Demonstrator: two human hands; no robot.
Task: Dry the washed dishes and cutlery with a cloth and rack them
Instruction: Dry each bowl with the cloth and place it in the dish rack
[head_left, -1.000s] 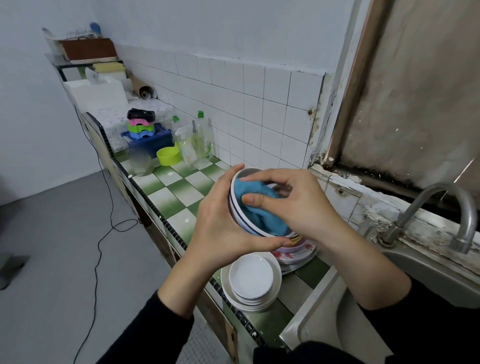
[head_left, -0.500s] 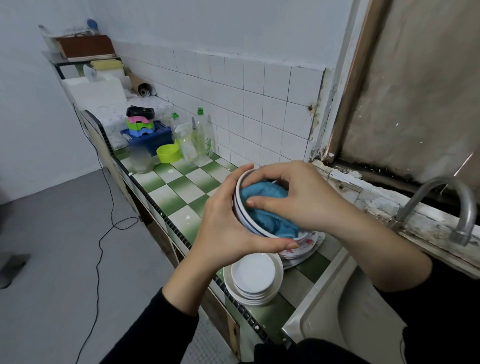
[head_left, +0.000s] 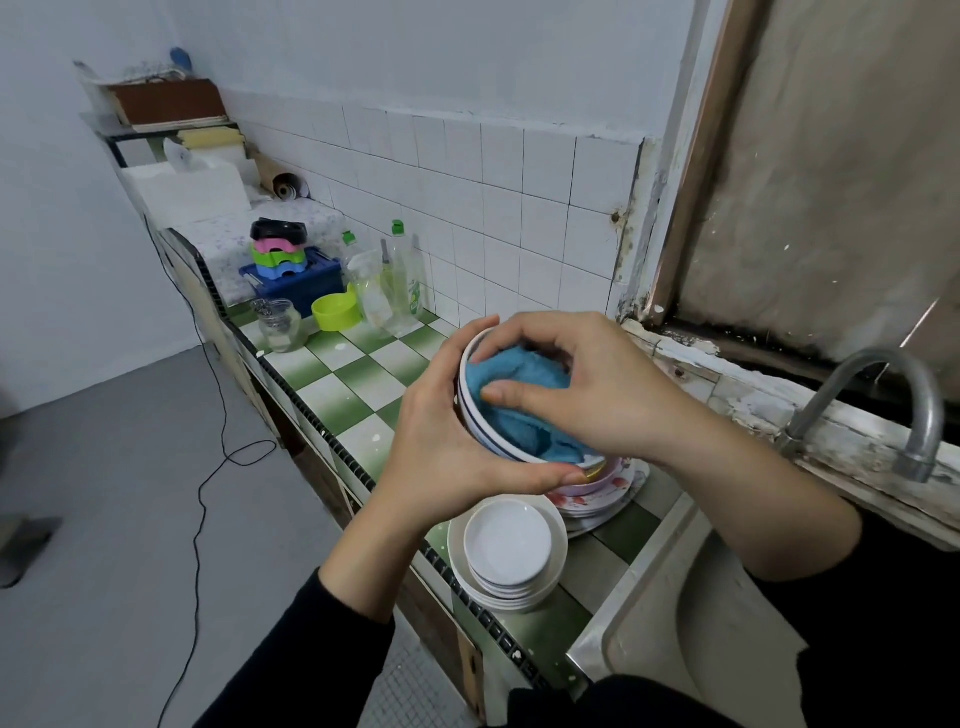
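Nearest, stacked white plates (head_left: 511, 551) on the counter (head_left: 358, 400) edge. Above them, left hand (head_left: 441, 457) curled round the tilted bowl (head_left: 469, 415), right hand (head_left: 587, 395) pinching the blue cloth (head_left: 519, 379) inside it. Could slip from a wet grip mid-twist and crack onto the patterned dishes (head_left: 602, 488) beyond.

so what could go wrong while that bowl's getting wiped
The bowl is held tilted in the air by the left hand alone while the right hand pushes the blue cloth inside. If that grip slips, it may drop onto the floral plates below.
The white plate stack sits close to the front edge of the counter, beside the left forearm; a lowered arm could nudge it off.
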